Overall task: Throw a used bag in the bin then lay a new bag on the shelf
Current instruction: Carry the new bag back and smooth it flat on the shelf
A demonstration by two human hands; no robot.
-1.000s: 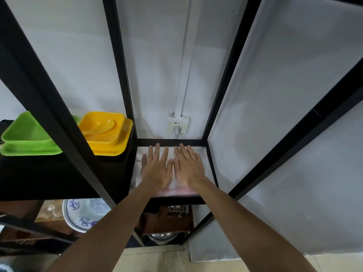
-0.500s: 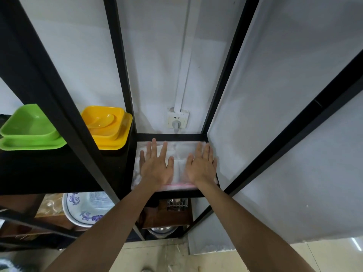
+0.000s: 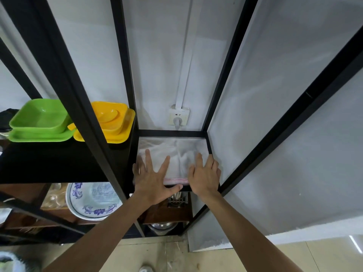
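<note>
New bag (image 3: 176, 154): clear plastic, lying flat on small black shelf (image 3: 172, 132), pink strip at near edge. Left hand (image 3: 152, 178), right hand (image 3: 205, 177): fingers spread, pressing it. Risk: slick film probably slips off near edge on release.

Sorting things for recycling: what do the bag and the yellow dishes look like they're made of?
Bag: thin, translucent plastic film, judging by its wrinkles and sheen; a pink strip runs along its front edge. Yellow dishes: probably moulded plastic or melamine, with uniform colour and a smooth, glossy surface.
</note>
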